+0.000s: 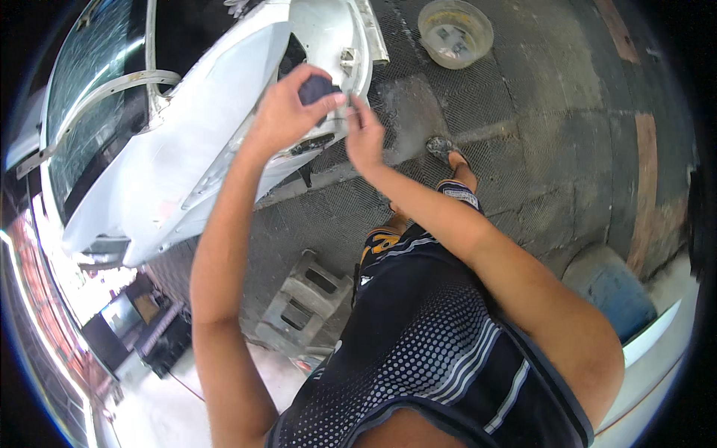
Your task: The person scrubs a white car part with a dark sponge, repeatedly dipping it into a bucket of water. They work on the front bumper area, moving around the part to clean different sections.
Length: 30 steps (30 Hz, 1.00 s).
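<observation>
My left hand [287, 108] is closed round a dark, rounded pad [317, 89], its thumb pointing right. Just beside it, my right hand [364, 142] has its fingers pinched together near a thin dark piece [349, 103]; whether it is part of the pad I cannot make out. Both hands are over the edge of a white car body [202, 112], which has a matte, patchy surface and an open cavity [328, 37] at its end. Small dark openings in the body show behind the hands.
A round tub [457, 33] with cloudy liquid sits on the dark tiled floor at the far right. Near my left leg is a grey plastic step stool [306, 302]. A blue container [609, 295] stands at the right. Dark equipment [138, 328] lies at the lower left.
</observation>
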Motion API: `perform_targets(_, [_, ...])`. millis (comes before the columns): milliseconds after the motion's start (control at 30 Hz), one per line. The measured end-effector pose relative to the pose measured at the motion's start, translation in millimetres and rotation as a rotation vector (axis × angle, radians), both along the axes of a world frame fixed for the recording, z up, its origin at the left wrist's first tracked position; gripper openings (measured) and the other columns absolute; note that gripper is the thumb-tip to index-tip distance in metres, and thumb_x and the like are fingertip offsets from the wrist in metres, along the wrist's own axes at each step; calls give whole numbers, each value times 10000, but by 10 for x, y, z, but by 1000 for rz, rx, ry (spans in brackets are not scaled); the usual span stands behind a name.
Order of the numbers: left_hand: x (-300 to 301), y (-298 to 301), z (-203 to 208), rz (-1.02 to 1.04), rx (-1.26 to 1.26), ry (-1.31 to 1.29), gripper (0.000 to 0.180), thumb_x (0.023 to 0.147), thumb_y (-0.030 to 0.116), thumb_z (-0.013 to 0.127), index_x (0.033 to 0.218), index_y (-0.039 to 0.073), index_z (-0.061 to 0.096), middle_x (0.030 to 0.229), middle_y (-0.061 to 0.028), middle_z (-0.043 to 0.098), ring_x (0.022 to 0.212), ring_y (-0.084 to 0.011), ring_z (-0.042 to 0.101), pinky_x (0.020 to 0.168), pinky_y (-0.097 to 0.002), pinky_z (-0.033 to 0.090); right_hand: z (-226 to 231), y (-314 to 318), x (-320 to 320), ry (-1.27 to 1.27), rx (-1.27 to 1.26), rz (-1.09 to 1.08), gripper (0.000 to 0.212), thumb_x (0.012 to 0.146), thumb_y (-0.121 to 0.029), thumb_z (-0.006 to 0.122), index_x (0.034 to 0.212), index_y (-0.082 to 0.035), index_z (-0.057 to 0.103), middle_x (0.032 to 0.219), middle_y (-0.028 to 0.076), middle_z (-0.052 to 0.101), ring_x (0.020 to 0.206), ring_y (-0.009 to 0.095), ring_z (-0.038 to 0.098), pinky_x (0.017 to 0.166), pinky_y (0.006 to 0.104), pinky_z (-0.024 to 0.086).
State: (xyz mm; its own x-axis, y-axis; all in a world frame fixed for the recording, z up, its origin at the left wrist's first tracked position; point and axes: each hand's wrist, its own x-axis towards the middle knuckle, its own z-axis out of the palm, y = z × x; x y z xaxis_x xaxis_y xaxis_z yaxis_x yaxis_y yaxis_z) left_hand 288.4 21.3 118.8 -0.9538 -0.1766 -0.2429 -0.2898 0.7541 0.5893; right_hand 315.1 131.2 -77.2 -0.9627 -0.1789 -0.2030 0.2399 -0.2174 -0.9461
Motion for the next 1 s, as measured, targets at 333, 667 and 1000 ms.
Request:
perform_targets(333, [-232, -505, 661, -741, -365, 448, 372, 852, 190, 838, 1164, 47, 694, 1060, -112, 699, 969, -279, 689, 890, -346, 531, -346, -342, 625, 355, 767, 168, 604, 993, -154, 563, 1521, 82, 389, 1640, 247, 333, 1525, 358, 335, 1222, 608, 254])
perform_targets(667, [-392, -757, 549, -728, -474, 759, 364, 895, 192, 824, 1205, 41, 707, 1126, -114, 708, 1016, -232, 684, 929, -319, 513, 60, -744, 944, 521, 760, 59, 615, 983, -199, 555, 1528, 52, 417, 1625, 217, 382, 1521, 372, 332, 1226, 590, 257])
perform_targets(1000, [-501, -929, 432, -419, -232, 834, 331, 951, 265, 787, 1210, 67, 729, 1117, -59, 718, 987, -137, 645, 914, -263, 499, -151, -644, 860, 484, 664, -6, 566, 1054, -235, 488, 1527, 63, 403, 1608, 246, 399, 1505, 418, 350, 1234, 575, 254])
